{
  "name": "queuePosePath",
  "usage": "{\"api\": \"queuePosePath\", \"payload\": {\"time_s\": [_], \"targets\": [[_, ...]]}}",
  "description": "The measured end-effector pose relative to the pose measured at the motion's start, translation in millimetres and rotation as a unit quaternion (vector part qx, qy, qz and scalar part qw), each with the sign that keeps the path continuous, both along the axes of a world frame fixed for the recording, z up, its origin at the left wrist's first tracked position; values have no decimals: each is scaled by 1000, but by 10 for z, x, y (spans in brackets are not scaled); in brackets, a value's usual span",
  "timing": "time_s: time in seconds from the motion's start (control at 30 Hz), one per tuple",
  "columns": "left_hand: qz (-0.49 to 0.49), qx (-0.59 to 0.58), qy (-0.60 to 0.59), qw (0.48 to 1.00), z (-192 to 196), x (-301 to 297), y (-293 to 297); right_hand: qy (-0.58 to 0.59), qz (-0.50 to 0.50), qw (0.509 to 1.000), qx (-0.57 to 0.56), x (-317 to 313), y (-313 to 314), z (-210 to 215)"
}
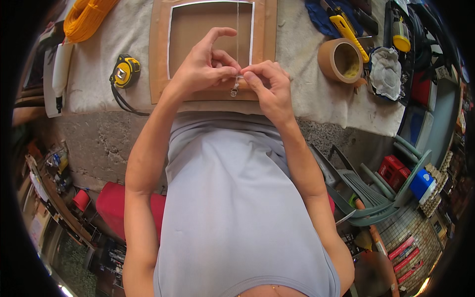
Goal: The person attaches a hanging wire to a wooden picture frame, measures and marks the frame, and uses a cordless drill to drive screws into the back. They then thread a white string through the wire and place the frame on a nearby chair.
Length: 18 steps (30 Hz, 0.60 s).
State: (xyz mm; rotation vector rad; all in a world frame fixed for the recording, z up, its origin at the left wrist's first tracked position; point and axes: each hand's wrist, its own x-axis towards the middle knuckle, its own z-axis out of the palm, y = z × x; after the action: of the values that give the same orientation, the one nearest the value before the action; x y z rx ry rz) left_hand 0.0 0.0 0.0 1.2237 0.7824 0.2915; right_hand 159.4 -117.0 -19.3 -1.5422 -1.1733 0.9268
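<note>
A thin pale string (238, 34) runs down from the top edge over a brown cardboard panel (267, 37) with a white-edged rectangle. My left hand (200, 64) pinches the string near the panel's lower edge, thumb against fingertip, its index finger raised and curved. From the other side my right hand (273, 90) grips the same string between thumb and fingers, its fingertips almost touching the left ones. Just below them hangs a small shiny metal piece (234, 92), apparently tied to the string; its exact kind and the knot are too small to make out.
Left on the cloth-covered table (292, 27) lie a yellow-black tape measure (126, 72), an orange cord bundle (85, 22) and a white bottle (61, 72). To the right are a brown tape roll (326, 60), a yellow utility knife (346, 34) and a black tray (406, 81).
</note>
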Motion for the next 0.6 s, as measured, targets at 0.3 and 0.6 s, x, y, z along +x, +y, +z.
{"api": "queuePosePath", "payload": {"time_s": [0.3,0.6], "targets": [[6,36,13,999,-80,-7,-11,-9,-1,1000,-12,-36,13,45],[66,114,14,991,-191,48,-112,-96,3,995,-32,-62,-19,125]]}}
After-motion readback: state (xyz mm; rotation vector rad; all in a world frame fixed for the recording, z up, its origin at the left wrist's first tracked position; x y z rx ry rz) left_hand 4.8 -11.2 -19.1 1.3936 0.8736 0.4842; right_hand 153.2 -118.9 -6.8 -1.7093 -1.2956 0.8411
